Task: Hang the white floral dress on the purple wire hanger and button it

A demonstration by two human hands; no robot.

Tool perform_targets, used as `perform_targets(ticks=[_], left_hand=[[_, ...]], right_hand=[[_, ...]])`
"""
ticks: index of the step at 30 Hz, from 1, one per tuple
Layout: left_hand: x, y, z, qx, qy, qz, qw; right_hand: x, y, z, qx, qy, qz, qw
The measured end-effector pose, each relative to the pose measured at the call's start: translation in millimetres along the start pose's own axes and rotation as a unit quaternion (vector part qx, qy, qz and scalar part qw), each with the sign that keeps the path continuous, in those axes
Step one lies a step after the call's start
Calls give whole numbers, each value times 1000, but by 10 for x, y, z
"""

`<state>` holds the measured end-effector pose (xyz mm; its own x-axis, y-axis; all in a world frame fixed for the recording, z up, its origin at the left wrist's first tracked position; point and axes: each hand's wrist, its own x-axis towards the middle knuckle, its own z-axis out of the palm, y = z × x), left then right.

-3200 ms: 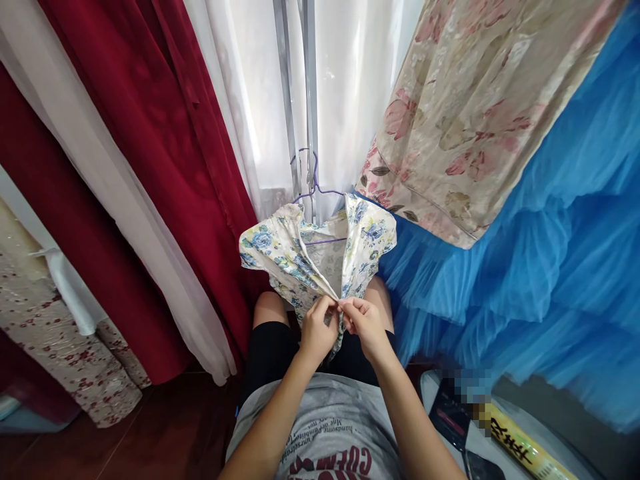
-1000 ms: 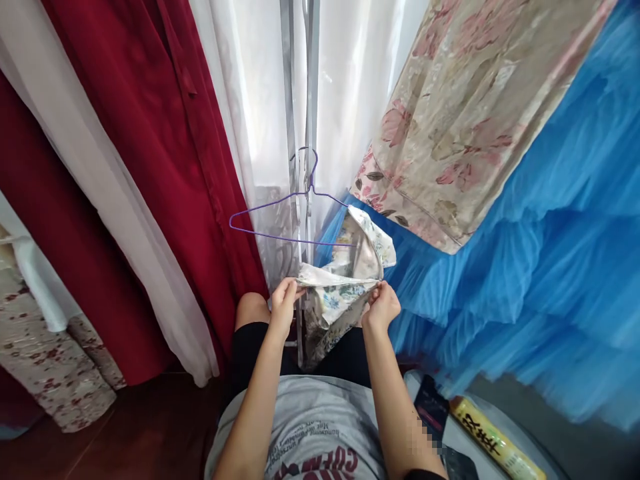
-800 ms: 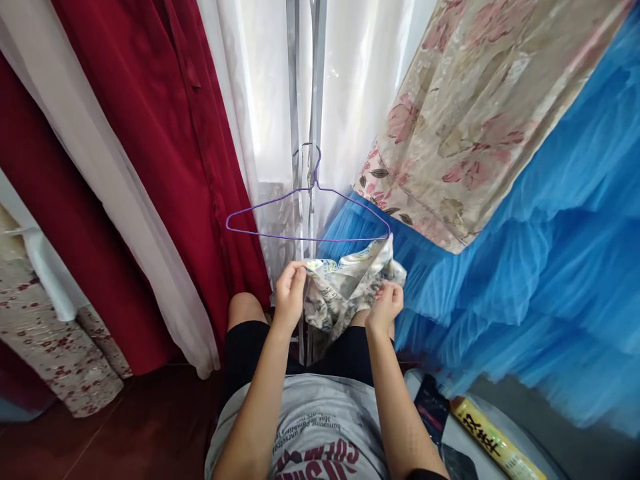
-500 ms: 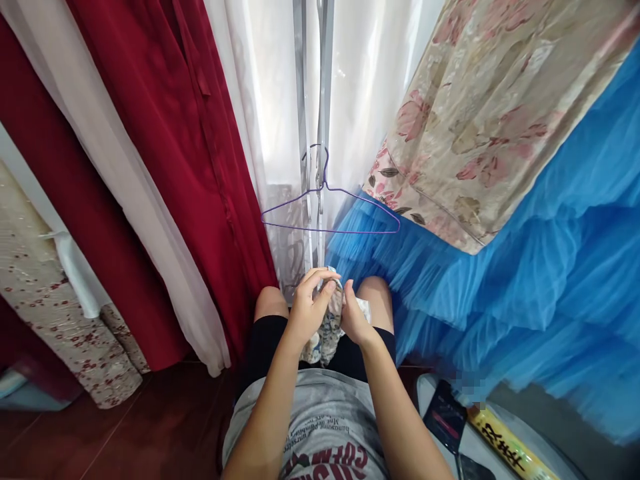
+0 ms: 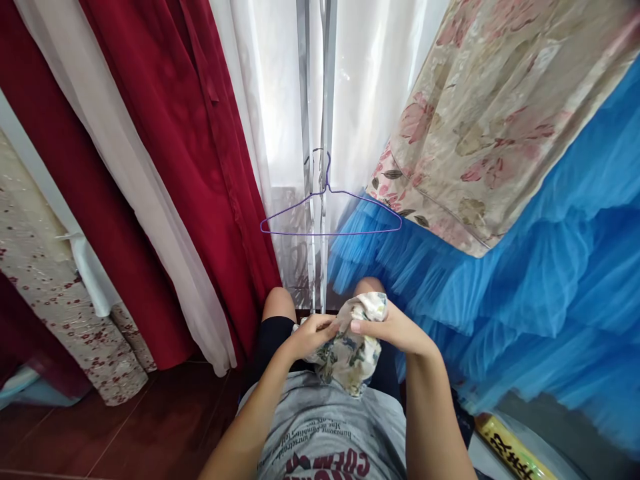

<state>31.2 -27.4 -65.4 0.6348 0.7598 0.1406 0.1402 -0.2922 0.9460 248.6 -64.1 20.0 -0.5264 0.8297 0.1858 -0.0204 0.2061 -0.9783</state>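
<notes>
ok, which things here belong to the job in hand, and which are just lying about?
In the job:
floral garment, crumpled, in left hand and right hand
purple hanger, probably: hangs just ahead

Just around:
red fabric
white curtain
blue tulle
pink-flowered fabric
yellow packet

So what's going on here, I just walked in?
A person in a grey printed T-shirt has a bunched floral garment over their lap, with the left hand and right hand both holding it. Just beyond hangs a bare purple hanger, in front of white fabric. Red drapes hang on the left; a pink-flowered cloth and ruffled blue tulle are on the right.
</notes>
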Motion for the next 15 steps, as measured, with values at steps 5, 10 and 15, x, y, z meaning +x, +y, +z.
perform_targets(ticks=[5, 10, 15], left_hand=[[-146, 10, -327, 107, -1, 0, 994], [-280, -21, -466, 187, -31, -11, 982], [-381, -173, -663, 158, -12, -33, 987]], right_hand=[[-85, -35, -177, -129, 174, 49, 975], [-97, -11, -213, -158, 255, 16, 954], [43, -159, -302, -240, 323, -78, 912]])
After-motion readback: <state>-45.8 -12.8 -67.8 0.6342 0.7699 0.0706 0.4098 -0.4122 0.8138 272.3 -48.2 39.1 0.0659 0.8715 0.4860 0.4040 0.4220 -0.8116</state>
